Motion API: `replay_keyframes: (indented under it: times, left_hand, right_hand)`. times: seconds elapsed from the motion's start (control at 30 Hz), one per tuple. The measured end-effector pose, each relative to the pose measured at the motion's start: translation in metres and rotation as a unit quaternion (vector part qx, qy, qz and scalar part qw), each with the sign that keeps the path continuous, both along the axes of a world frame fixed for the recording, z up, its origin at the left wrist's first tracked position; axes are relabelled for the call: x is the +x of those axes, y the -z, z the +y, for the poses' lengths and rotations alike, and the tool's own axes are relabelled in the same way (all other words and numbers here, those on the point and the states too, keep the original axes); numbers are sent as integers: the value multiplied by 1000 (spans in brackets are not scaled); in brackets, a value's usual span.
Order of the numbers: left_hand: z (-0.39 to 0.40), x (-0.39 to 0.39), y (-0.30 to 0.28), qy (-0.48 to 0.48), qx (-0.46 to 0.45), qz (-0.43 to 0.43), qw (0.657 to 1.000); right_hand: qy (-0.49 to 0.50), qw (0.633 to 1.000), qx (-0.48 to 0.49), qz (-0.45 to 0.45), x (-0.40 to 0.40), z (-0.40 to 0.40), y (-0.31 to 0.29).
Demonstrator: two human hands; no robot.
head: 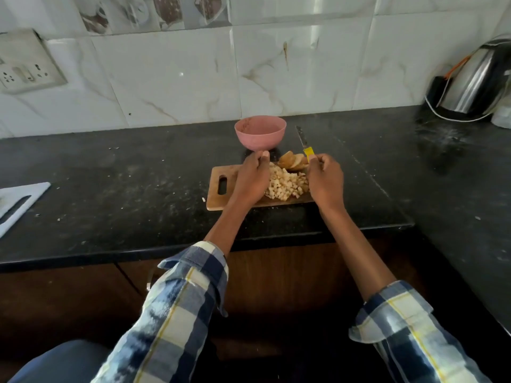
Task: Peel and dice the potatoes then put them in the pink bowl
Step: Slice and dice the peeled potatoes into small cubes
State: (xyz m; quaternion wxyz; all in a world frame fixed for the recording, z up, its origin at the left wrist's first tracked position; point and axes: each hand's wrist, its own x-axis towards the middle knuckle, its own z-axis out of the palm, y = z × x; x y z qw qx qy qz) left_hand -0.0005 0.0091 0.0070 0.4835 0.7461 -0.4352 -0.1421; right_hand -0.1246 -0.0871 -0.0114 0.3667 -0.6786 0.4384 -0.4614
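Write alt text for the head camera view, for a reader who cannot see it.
Two hands flank a pile of diced potato on a wooden cutting board; the right hand holds a yellow-handled knife pointing away, and the left hand rests at the pile's left edge. A pink bowl stands just behind the board on a black counter, with uncut potato slices beside the pile.

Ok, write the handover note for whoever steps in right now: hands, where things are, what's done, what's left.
Right hand grips the yellow-handled knife, blade pointing away towards the wall.
Left hand rests beside the diced potato, fingers curled; whether it holds anything cannot be told.
The dice are heaped on the wooden cutting board, with a few uncut slices behind them.
Pink bowl stands just beyond the board, with no dice visible inside.
Done: most dicing. Left: dice the slices, move everything into the bowl.
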Motion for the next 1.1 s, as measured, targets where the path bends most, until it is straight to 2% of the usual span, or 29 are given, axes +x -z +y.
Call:
replay_keyframes:
  times: [0.17,0.33,0.5,0.73,1.1]
  left_hand:
    - [-16,-9,2,14,-29,38,999]
    - [-23,1,2,18,-5,31,999]
    - [-36,1,-3,8,-24,-86,996]
    - [-60,11,-8,-29,13,-171,985]
    - [-58,15,-15,-37,-32,-173,984]
  right_hand:
    - [-10,1000,-10,20,0,-5,2]
    - [-17,1000,-8,6,0,-4,4]
    - [-15,1000,-9,6,-2,-3,3]
    - [-16,1000,-23,11,-2,-4,6]
    - [-14,999,-32,35,-1,-5,5]
